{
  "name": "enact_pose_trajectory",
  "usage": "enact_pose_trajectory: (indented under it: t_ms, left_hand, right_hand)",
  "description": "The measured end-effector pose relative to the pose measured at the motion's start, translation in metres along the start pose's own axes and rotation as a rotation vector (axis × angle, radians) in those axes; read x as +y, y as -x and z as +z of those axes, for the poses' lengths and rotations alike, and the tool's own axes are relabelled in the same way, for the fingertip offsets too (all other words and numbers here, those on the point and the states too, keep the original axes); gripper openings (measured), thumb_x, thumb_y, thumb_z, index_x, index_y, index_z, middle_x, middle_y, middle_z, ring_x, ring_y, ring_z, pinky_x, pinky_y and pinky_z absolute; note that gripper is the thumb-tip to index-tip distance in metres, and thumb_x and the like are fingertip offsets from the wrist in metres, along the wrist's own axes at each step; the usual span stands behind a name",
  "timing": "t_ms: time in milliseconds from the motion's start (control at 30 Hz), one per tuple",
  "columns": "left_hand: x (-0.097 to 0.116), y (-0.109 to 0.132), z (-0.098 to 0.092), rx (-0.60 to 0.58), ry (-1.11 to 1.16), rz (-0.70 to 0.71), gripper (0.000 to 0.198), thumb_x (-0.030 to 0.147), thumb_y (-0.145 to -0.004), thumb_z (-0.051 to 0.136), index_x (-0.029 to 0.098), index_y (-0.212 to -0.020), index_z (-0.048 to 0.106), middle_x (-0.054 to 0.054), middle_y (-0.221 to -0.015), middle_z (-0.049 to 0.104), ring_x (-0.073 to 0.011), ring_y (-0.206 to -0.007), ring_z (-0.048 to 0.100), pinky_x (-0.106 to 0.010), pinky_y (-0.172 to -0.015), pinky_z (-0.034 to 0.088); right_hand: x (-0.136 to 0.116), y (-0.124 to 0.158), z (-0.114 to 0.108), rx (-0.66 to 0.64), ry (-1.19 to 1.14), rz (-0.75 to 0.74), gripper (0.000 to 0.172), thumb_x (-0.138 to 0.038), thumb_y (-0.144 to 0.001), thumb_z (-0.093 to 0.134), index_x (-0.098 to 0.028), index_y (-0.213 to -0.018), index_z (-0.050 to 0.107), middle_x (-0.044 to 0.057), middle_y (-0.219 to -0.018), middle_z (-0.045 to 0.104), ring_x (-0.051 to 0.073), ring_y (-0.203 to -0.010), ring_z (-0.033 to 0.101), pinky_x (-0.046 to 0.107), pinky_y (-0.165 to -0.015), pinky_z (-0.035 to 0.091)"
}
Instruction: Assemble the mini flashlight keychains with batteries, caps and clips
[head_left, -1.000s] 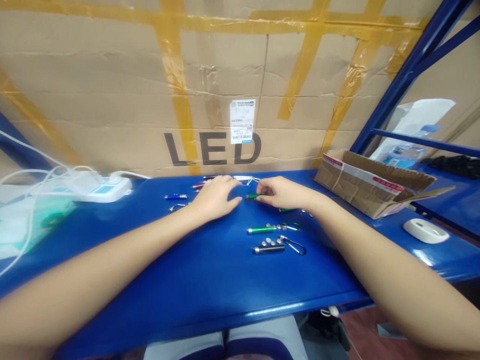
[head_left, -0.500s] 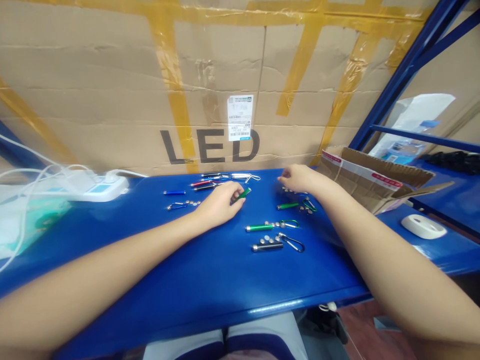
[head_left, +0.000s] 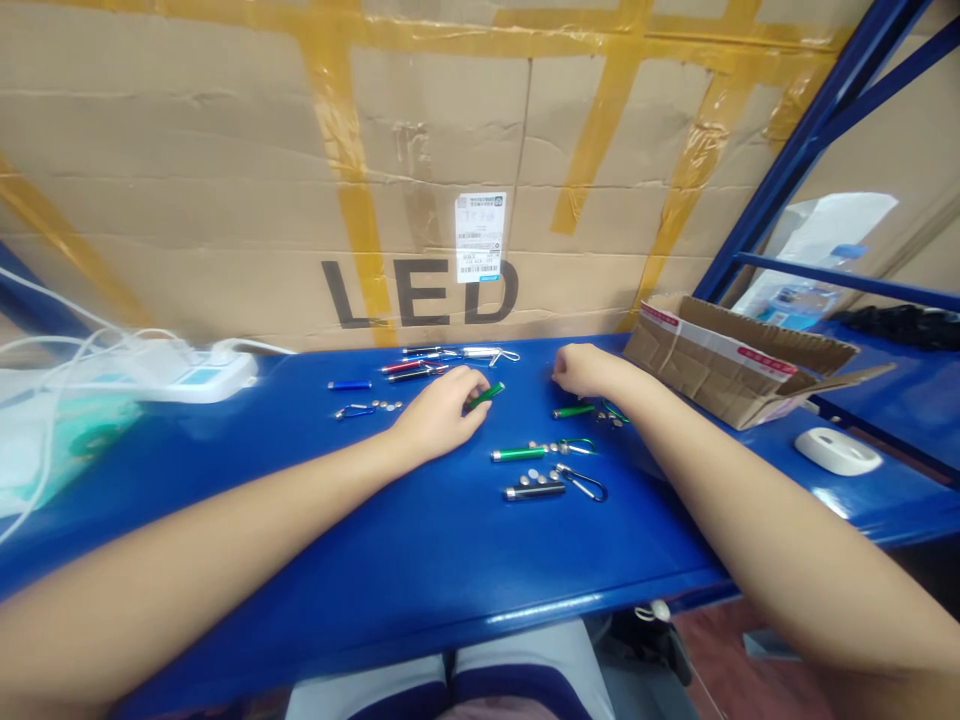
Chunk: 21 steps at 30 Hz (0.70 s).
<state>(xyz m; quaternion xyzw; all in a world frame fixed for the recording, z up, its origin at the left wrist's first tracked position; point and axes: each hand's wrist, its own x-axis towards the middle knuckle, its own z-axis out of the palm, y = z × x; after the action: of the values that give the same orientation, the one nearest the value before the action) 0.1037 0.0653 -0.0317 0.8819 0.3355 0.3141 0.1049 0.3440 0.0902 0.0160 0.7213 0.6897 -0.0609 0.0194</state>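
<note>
My left hand (head_left: 450, 412) is closed round a small green metal tube (head_left: 489, 396) like a mini flashlight barrel, its silver end sticking out to the right. Across the blue table, my right hand (head_left: 581, 370) is lowered to the tabletop with curled fingers; whatever lies in its fingertips is hidden. Just below it is another green tube (head_left: 574, 412) with a green carabiner (head_left: 615, 411) and small button cells. Nearer to me lie a brighter green tube (head_left: 519, 455), a black tube (head_left: 534, 492), a black carabiner (head_left: 583, 483) and several silver button cells (head_left: 533, 474).
Pen-like tubes (head_left: 412, 373) lie at the back, beside a blue tube (head_left: 349, 385) and a blue carabiner (head_left: 355, 411). A white power strip (head_left: 202, 375) with cables is at left. An open cardboard box (head_left: 712, 365) and a white oval object (head_left: 838, 451) stand right. A large carton forms the back.
My right hand has come down onto the tabletop, covering the button cells that showed beneath it. My left hand keeps the green tube in nearly the same place.
</note>
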Motion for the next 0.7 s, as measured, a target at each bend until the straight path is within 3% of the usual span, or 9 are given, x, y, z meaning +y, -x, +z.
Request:
enact_pose_trajectory:
  t_ms: [167, 300, 500, 600, 700]
  left_hand:
    - [-0.002, -0.001, 0.000, 0.061, 0.046, -0.046, 0.007, 0.022, -0.086, 0.059, 0.018, -0.092, 0.059, -0.005, -0.090, 0.062, -0.0180, -0.081, 0.060, -0.034, -0.075, 0.052]
    - [-0.005, -0.003, 0.000, 0.110, 0.098, -0.111, 0.008, 0.024, -0.086, 0.060, 0.018, -0.092, 0.059, -0.004, -0.088, 0.064, -0.0170, -0.078, 0.060, -0.031, -0.071, 0.051]
    - [-0.008, -0.005, 0.002, 0.126, 0.095, -0.122, 0.005, 0.021, -0.084, 0.060, 0.018, -0.087, 0.057, -0.002, -0.084, 0.062, -0.0162, -0.075, 0.058, -0.031, -0.069, 0.049]
    - [-0.007, -0.006, 0.002, 0.135, 0.107, -0.135, 0.005, 0.021, -0.084, 0.058, 0.019, -0.085, 0.054, -0.002, -0.083, 0.060, -0.0164, -0.074, 0.056, -0.031, -0.069, 0.049]
    - [-0.005, -0.006, 0.000, 0.129, 0.124, -0.154, 0.007, 0.024, -0.086, 0.056, 0.019, -0.084, 0.052, -0.003, -0.083, 0.059, -0.0171, -0.074, 0.055, -0.032, -0.069, 0.049]
  right_hand:
    - [-0.015, 0.005, 0.009, 0.064, -0.104, -0.173, 0.010, -0.015, -0.085, 0.061, -0.015, -0.087, 0.070, 0.014, -0.099, 0.075, 0.025, -0.089, 0.069, 0.029, -0.071, 0.048]
    - [-0.031, 0.016, 0.017, 0.096, -0.201, -0.365, 0.010, -0.013, -0.086, 0.058, -0.016, -0.086, 0.068, 0.009, -0.091, 0.074, 0.019, -0.080, 0.066, 0.025, -0.068, 0.046]
    - [-0.050, 0.027, 0.025, 0.133, -0.314, -0.603, 0.012, -0.010, -0.086, 0.058, -0.015, -0.094, 0.065, 0.006, -0.096, 0.071, 0.015, -0.084, 0.063, 0.024, -0.077, 0.047]
    - [-0.047, 0.025, 0.020, 0.156, -0.401, -0.612, 0.013, -0.012, -0.088, 0.056, -0.014, -0.097, 0.066, 0.006, -0.096, 0.072, 0.014, -0.081, 0.064, 0.024, -0.076, 0.049]
    - [-0.031, 0.018, 0.008, 0.265, -0.356, -0.398, 0.016, -0.013, -0.087, 0.055, -0.017, -0.097, 0.068, 0.005, -0.101, 0.073, 0.014, -0.089, 0.066, 0.024, -0.081, 0.049]
